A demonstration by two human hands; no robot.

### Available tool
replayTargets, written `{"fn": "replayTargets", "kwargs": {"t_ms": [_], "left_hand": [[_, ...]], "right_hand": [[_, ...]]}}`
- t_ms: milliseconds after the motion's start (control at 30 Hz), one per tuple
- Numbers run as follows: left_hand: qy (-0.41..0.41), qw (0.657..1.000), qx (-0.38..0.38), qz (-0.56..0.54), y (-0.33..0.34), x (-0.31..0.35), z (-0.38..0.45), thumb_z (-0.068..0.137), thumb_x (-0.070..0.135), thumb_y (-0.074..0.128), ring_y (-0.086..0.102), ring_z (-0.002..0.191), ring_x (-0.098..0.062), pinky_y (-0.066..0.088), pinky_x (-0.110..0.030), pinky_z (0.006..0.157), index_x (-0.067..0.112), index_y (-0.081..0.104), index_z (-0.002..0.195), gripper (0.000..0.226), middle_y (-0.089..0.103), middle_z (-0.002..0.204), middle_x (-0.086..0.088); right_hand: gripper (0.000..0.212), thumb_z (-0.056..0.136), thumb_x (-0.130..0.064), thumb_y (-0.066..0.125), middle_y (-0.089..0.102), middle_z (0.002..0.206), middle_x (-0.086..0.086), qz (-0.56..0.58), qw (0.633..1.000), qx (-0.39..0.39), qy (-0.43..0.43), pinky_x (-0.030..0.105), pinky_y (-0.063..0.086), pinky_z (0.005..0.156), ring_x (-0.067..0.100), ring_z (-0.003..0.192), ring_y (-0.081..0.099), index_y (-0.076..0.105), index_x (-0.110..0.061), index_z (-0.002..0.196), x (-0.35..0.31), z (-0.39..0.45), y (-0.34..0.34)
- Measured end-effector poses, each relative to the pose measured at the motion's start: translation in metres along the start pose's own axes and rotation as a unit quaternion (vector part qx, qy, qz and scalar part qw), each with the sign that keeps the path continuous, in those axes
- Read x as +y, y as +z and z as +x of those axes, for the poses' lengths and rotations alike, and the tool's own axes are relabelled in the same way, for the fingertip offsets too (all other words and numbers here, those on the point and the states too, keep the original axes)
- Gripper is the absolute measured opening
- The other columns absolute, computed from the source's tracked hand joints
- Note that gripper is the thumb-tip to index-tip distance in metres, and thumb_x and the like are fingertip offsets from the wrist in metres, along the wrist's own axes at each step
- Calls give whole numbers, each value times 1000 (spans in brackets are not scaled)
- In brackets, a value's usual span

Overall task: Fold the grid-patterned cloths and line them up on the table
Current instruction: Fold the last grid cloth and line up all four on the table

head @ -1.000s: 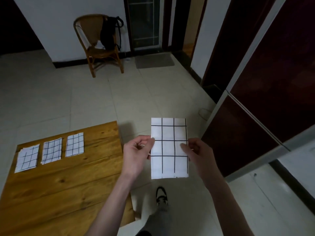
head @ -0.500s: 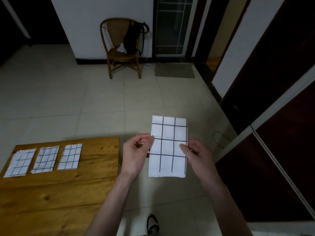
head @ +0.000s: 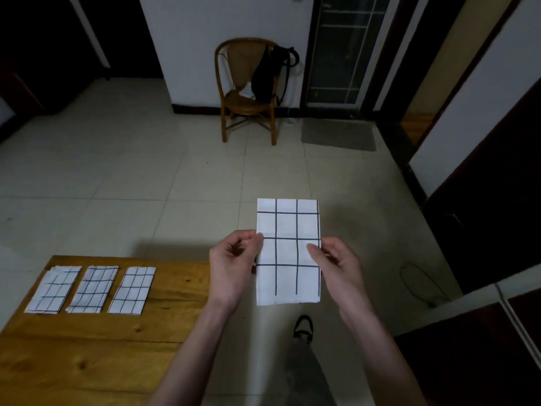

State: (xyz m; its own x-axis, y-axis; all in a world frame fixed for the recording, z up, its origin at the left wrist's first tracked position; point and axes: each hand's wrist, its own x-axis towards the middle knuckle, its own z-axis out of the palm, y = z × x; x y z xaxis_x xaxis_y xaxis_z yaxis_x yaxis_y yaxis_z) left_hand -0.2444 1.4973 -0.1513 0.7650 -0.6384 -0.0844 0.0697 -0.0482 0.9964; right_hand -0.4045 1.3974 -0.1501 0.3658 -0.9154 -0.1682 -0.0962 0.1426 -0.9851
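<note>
We hold a folded grid cloth (head: pixel 288 252) in the air, off the right edge of the table (head: pixel 87 347) and over the tiled floor (head: pixel 146 186), not resting on anything. Our left hand (head: pixel 232 266) pinches its left edge about halfway up, and our right hand (head: pixel 336 266) pinches its right edge at the same height, thumb laid across the front. Both hands are closed on the cloth, with only its width between them.

The cloth's long axis runs away from us, short edges near and far, the face with the grid lines turned up toward us.

On the table, three folded cloths lie in a row near the far edge, toward the far left corner: the left cloth (head: pixel 54 290), the middle cloth (head: pixel 93 288) and the right cloth (head: pixel 132 290). Their long axes run near to far as well, leaning slightly, and narrow strips of bare wood separate them.

As we judge it, the open spot is just right of the right cloth, which lies to our left. Our left hand is the nearer one, and the cloth we hold already points roughly as the row does, so little turning should be needed.
</note>
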Motion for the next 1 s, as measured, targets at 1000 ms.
{"fn": "replayTargets", "kwargs": {"t_ms": [1000], "left_hand": [[8,958,286,3,34,38,355,97,19,67,72,80,-14,60,-32,63,15,76,93,11,77,93,2]], "right_hand": [[3,99,-19,68,67,80,-10,-42,948,-314,-21,14,48,66,4,73,60,68,-18,96,-81,423,186]]}}
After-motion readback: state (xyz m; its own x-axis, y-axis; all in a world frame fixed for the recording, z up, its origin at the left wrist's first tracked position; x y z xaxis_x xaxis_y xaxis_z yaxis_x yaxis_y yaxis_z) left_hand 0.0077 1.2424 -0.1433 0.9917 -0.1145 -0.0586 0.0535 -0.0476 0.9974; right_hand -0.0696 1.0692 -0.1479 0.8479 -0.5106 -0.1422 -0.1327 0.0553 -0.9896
